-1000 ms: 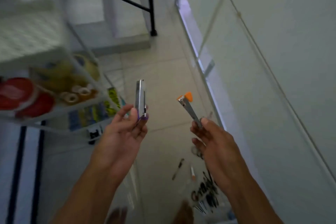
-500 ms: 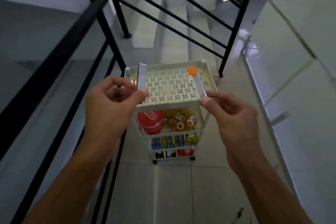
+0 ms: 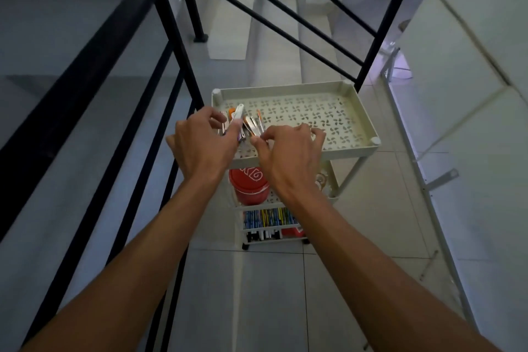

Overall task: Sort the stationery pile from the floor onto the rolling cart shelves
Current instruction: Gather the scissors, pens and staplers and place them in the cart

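Standing on pale floor tiles (image 3: pixel 271 294), rolling cart (image 3: pixel 357 111) beside black railing (image 3: pixel 171 46)

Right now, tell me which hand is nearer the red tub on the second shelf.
Right. The right hand hangs almost directly above the red tub; the left hand is up and off to its left.

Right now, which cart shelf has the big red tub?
The second shelf, just under the top tray. The red tub stands there; lower shelves hold pens.

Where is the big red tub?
In the head view, the red tub sits on the cart's second shelf, under the top tray, below and between the two wrists, with colourful pens on the shelf beneath.
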